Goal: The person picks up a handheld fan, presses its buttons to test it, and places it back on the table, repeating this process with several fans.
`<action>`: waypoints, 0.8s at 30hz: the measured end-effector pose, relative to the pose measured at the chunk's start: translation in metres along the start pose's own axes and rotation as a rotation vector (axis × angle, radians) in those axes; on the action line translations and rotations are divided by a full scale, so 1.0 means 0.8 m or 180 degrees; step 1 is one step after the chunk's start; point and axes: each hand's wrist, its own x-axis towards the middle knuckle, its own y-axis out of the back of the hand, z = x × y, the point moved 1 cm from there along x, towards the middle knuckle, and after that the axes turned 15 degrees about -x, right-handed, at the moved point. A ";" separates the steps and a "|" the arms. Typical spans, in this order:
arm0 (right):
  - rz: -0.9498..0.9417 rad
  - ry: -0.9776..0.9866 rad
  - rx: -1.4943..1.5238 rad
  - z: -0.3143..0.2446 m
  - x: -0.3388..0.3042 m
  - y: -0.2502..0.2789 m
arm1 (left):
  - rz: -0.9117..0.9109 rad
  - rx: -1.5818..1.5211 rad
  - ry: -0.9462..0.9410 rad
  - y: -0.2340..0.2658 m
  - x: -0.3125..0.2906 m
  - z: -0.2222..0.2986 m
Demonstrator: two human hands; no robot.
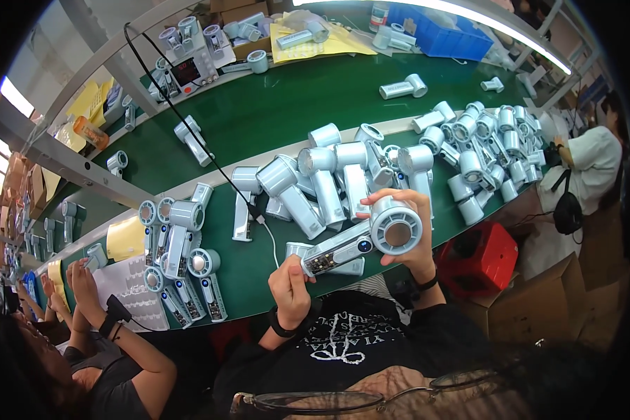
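A pale blue handheld fan (343, 253) is held aslant in front of my chest, its handle open along one side so that a circuit board and a small round blue display show. My left hand (290, 290) pinches the handle's lower end between thumb and fingers. Around the round fan head, with its grille facing up at me, my right hand (416, 227) is closed. A white cable (271, 238) hangs from a black connector and runs down toward my left hand; whether it is plugged into the handle cannot be seen. Just behind lies another fan (350, 267), partly hidden.
Fans (322, 175) lie heaped on the green bench ahead, with a bigger pile (486, 140) rightward. Open-handled fans (182, 252) stand left beside a white tray (129, 287). A co-worker's hands (84, 290) are farther left. A red stool (479, 259) and cardboard box (539, 301) stand right.
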 end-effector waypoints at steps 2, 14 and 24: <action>-0.0173 0.0531 -0.0468 -0.001 0.005 0.009 | -0.0018 -0.0044 -0.0037 0.002 0.000 -0.002; -0.0609 0.1769 -0.1936 -0.013 0.021 0.014 | -0.0164 0.0525 -0.0070 0.015 0.008 0.007; 0.1512 0.1768 -0.0616 -0.083 0.039 0.076 | 0.0850 0.0216 -0.0167 0.070 0.003 0.021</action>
